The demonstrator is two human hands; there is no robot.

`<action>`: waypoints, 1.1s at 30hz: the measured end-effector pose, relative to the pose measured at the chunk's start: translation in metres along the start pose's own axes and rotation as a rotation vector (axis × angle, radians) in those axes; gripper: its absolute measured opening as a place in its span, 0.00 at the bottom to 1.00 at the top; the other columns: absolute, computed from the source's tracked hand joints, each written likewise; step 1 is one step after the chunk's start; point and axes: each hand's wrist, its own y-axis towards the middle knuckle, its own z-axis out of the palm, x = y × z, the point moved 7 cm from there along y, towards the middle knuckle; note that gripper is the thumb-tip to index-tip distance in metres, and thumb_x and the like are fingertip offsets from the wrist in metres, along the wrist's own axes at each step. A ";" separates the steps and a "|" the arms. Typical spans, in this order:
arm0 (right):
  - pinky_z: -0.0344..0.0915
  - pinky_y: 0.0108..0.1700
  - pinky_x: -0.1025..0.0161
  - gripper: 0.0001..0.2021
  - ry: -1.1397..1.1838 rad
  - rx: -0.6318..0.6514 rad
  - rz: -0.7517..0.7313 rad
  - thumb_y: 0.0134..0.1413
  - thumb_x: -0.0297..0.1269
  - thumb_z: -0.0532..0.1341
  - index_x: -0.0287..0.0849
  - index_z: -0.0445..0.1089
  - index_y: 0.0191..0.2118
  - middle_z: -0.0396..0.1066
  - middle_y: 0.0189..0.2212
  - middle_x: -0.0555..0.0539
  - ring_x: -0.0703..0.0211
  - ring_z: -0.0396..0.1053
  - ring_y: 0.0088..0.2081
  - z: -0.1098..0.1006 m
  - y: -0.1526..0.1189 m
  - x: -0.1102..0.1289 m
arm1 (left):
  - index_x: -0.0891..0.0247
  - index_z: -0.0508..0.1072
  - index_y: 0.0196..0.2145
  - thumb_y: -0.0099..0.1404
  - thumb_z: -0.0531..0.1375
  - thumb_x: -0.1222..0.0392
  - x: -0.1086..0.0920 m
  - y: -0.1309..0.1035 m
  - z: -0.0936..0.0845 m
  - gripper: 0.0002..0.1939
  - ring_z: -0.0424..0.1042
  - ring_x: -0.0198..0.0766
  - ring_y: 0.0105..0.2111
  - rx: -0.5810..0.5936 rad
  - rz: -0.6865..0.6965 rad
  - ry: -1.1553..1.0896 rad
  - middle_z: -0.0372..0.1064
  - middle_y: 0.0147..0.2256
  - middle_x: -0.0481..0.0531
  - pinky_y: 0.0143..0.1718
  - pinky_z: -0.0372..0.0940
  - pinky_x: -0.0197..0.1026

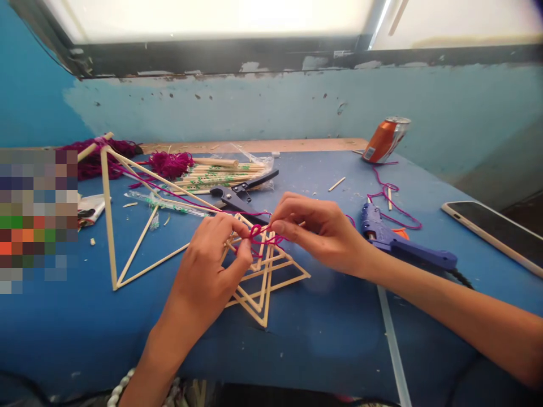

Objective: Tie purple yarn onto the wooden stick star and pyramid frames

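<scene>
The person's left hand (207,251) was nearly closed, its thumb and forefinger pinching a small loop of magenta yarn (255,230), while the right hand (320,234), fingers curled in and tips together, gripped a strand of the same yarn just to the right of that loop. The yarn was thus between the two hands, directly above the upper part of a star-shaped stick frame (267,282), whose points showed below and between the hands on the blue table (322,339). A white bead bracelet (121,387) circled the left wrist. Left of the left hand stood a larger stick frame (107,220), and a magenta strand ran beyond that hand toward its top joint. Farther beyond the left hand lay a bunch of magenta yarn (172,164) and a bundle of sticks (229,176) in clear plastic; nearer, just past its fingers, was a black-handled cutter (233,196). Right of the right hand lay a blue glue gun (392,237), with a phone (496,232) farther right and a tilted orange can (387,140) beyond the gun.
</scene>
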 end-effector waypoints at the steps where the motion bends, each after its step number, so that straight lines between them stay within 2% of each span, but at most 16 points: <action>1: 0.54 0.27 0.65 0.12 0.069 -0.029 0.031 0.64 0.44 0.63 0.40 0.70 0.34 0.64 0.30 0.50 0.67 0.57 0.27 -0.003 0.000 -0.002 | 0.58 0.66 0.36 0.69 0.52 0.63 0.002 0.000 -0.001 0.04 0.67 0.41 0.41 -0.007 -0.017 0.000 0.68 0.36 0.48 0.44 0.62 0.44; 6: 0.46 0.22 0.66 0.10 0.403 -0.187 0.179 0.63 0.43 0.62 0.44 0.65 0.36 0.54 0.20 0.57 0.68 0.49 0.20 -0.016 0.000 -0.014 | 0.57 0.65 0.35 0.68 0.52 0.61 0.011 -0.001 -0.007 0.04 0.68 0.41 0.39 -0.077 -0.106 0.006 0.68 0.36 0.48 0.42 0.63 0.45; 10: 0.47 0.21 0.66 0.07 0.572 -0.265 0.235 0.61 0.39 0.59 0.43 0.63 0.34 0.62 0.30 0.52 0.69 0.53 0.21 -0.022 0.000 -0.015 | 0.58 0.65 0.34 0.66 0.52 0.61 0.012 -0.002 -0.009 0.04 0.67 0.42 0.39 -0.081 -0.119 0.027 0.68 0.35 0.49 0.41 0.62 0.45; 13: 0.49 0.21 0.65 0.06 0.601 -0.270 0.263 0.59 0.38 0.56 0.43 0.60 0.33 0.62 0.37 0.50 0.70 0.54 0.22 -0.022 0.001 -0.015 | 0.58 0.65 0.33 0.66 0.52 0.61 0.009 -0.002 -0.009 0.04 0.67 0.43 0.39 -0.083 -0.103 0.037 0.68 0.35 0.49 0.41 0.62 0.45; 16: 0.51 0.20 0.66 0.09 0.518 -0.239 0.289 0.61 0.43 0.56 0.44 0.58 0.35 0.63 0.39 0.50 0.70 0.55 0.22 -0.019 0.001 -0.021 | 0.58 0.65 0.32 0.67 0.52 0.61 0.007 -0.002 -0.009 0.05 0.68 0.43 0.40 -0.070 -0.106 0.030 0.69 0.35 0.49 0.41 0.63 0.45; 19: 0.54 0.19 0.67 0.11 0.292 -0.329 0.288 0.61 0.44 0.60 0.45 0.59 0.41 0.64 0.42 0.50 0.70 0.58 0.22 -0.026 -0.001 -0.027 | 0.58 0.67 0.34 0.68 0.53 0.61 0.005 -0.002 -0.007 0.05 0.68 0.42 0.40 -0.048 -0.103 -0.007 0.69 0.35 0.49 0.41 0.63 0.44; 22: 0.57 0.23 0.67 0.06 -0.055 -0.440 0.084 0.60 0.34 0.61 0.44 0.63 0.42 0.62 0.41 0.50 0.70 0.60 0.25 -0.033 -0.006 -0.008 | 0.58 0.68 0.36 0.69 0.54 0.60 0.006 -0.004 -0.007 0.05 0.68 0.41 0.40 -0.042 -0.101 -0.037 0.69 0.36 0.48 0.42 0.62 0.44; 24: 0.57 0.25 0.66 0.03 -0.224 -0.377 -0.090 0.59 0.28 0.60 0.43 0.67 0.37 0.61 0.37 0.51 0.70 0.58 0.25 -0.024 -0.008 0.009 | 0.58 0.69 0.36 0.69 0.55 0.60 0.007 -0.004 -0.006 0.05 0.69 0.40 0.39 -0.033 -0.100 -0.044 0.69 0.35 0.47 0.42 0.62 0.43; 27: 0.56 0.26 0.66 0.04 -0.327 -0.159 -0.232 0.58 0.26 0.61 0.42 0.71 0.35 0.62 0.33 0.52 0.71 0.56 0.24 -0.001 -0.010 0.021 | 0.58 0.70 0.36 0.69 0.57 0.60 0.008 -0.003 -0.003 0.04 0.69 0.39 0.39 -0.013 -0.088 -0.064 0.69 0.35 0.46 0.42 0.62 0.42; 30: 0.56 0.27 0.66 0.05 -0.364 -0.025 -0.234 0.60 0.28 0.62 0.41 0.74 0.40 0.64 0.34 0.51 0.70 0.56 0.24 0.014 -0.012 0.017 | 0.59 0.70 0.36 0.69 0.58 0.61 0.006 -0.003 -0.003 0.03 0.69 0.38 0.39 -0.023 -0.068 -0.083 0.70 0.35 0.46 0.43 0.62 0.42; 33: 0.55 0.26 0.66 0.05 -0.403 -0.032 -0.191 0.61 0.30 0.63 0.41 0.74 0.42 0.64 0.35 0.50 0.70 0.56 0.24 0.016 -0.012 0.010 | 0.59 0.71 0.37 0.70 0.58 0.62 0.001 -0.004 -0.001 0.02 0.68 0.37 0.40 -0.003 -0.013 -0.113 0.71 0.35 0.45 0.42 0.63 0.39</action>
